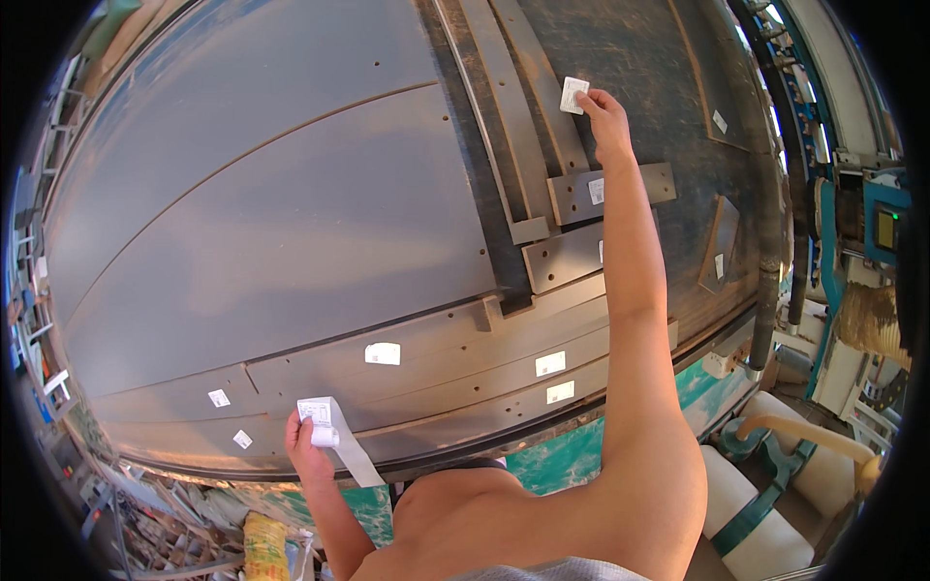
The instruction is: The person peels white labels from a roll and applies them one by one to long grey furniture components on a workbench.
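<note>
My right hand [608, 124], stretched far forward, pinches a single white sticker label [573, 93] above the long narrow grey boards [542, 107]. Close to the near edge, my left hand [308, 447] is closed on a strip of white labels [349, 447], part of it curled into a small roll and a tail hanging toward me. Just below my right hand lies a short drilled board [635, 184] bearing its own label [596, 191]. Another short board [562, 263] rests nearer me, partly behind my right forearm.
A large grey panel [339, 213] covers the left of the dark work table [717, 184]. Labelled boards [446, 339] line the near edge. Offcuts [720, 242] lie at right, beside machine parts with a small screen [885, 230]. White ducts [765, 528] stand at lower right.
</note>
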Tool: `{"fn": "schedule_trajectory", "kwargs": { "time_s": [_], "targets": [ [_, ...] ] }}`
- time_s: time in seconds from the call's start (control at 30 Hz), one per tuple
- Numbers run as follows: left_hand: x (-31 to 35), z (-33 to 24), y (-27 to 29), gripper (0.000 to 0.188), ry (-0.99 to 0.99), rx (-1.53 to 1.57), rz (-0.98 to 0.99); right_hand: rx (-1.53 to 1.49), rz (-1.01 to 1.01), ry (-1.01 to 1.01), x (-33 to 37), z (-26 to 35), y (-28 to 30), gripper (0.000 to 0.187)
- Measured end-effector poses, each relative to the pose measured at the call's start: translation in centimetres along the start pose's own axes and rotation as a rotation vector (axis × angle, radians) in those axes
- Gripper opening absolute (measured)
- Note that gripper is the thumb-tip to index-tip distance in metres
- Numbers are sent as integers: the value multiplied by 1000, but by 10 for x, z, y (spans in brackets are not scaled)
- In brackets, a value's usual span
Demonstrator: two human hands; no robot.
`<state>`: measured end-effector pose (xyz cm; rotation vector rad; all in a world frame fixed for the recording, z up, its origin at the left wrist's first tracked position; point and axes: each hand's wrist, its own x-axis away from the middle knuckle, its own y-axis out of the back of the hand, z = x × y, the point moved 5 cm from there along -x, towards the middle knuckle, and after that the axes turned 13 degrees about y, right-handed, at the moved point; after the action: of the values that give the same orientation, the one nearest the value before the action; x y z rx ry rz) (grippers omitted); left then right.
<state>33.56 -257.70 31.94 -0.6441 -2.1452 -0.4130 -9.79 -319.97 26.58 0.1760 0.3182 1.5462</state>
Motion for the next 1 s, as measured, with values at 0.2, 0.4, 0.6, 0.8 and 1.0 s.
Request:
{"fn": "schedule_trajectory", "kwargs": {
  "time_s": [0.2, 0.4, 0.6, 0.8, 1.0],
  "targets": [
    [5, 4, 14, 31, -15, 12, -40, 609, 224, 109, 6, 8, -20, 34],
    [11, -7, 3, 31, -30, 73, -27, 1182, 76, 673, 44, 35, -33, 46],
    [18, -50, -42, 38, -108, 184, -19, 1241, 162, 648, 84, 58, -50, 48],
    [21, -76, -119, 36, -271, 166, 156, 184, 623, 332, 245, 187, -153, 29],
    [30, -58, -138, 35, -30, 348, 532, -269, 749, 63, 358, 239, -226, 44]
  ]
}}
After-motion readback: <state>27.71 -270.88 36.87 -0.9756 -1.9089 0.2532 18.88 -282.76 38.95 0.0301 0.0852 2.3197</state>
